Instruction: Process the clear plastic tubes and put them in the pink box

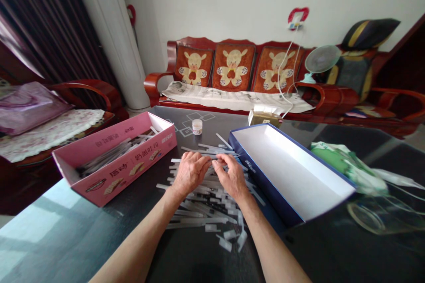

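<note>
"Touching what, those hands?"

"Left hand (190,173) and right hand (230,177), both curled, fingertips on a loose heap of narrow wrapped strips (207,205), which lie mostly crosswise directly beneath them on the dark bench (202,261). Whether either grip has closed on a strip, I can't tell."

"Beyond that?"

"Leftward, a pink printed carton (114,159) holding more of them; rightward, an open white box (288,172) with a blue rim; farther, a small white jar (197,127)."

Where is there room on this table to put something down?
Try the dark tabletop between the pink box and the left hand. Another patch lies between the small jar and the blue box. The middle is crowded: white strips pile under the left hand and right hand.
</note>
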The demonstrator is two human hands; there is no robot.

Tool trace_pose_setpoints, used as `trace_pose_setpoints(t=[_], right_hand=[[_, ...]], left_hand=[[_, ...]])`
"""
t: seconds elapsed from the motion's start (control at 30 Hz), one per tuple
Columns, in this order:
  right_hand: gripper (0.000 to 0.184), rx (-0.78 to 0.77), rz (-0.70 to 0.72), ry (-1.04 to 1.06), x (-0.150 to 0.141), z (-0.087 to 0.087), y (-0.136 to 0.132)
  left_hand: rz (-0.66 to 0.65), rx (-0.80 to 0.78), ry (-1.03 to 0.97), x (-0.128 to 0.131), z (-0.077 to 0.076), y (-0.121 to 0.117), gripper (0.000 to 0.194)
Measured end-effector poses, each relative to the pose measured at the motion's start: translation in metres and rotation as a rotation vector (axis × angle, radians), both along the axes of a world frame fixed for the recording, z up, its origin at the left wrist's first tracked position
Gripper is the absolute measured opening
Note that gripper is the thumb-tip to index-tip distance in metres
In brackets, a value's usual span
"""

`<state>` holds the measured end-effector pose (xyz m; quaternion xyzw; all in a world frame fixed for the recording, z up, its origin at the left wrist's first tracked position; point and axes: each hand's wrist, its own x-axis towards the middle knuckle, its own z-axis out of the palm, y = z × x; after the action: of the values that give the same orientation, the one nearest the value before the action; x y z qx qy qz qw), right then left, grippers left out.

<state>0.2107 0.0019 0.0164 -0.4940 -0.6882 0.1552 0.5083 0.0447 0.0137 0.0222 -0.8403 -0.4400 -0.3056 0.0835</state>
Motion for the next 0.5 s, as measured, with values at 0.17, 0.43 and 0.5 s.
trace_pose_setpoints(t=[0.17,0.43,0.5], right_hand=[[0.016,-0.001,0.041,-0.01,0.002,-0.001,0.002],[0.018,0.074,-0.012,-0.094,0.012,-0.01,0.008],[0.018,0.096,-0.015,-0.11,0.011,-0.011,0.007]], left_hand=[[-0.005,-0.004,0.016,-0.001,0.0,0.001,0.03],[0.023,0.007,0.009,-0.004,-0.001,0.004,0.03],[0.016,0.008,0.007,-0.003,-0.002,0.003,0.029]])
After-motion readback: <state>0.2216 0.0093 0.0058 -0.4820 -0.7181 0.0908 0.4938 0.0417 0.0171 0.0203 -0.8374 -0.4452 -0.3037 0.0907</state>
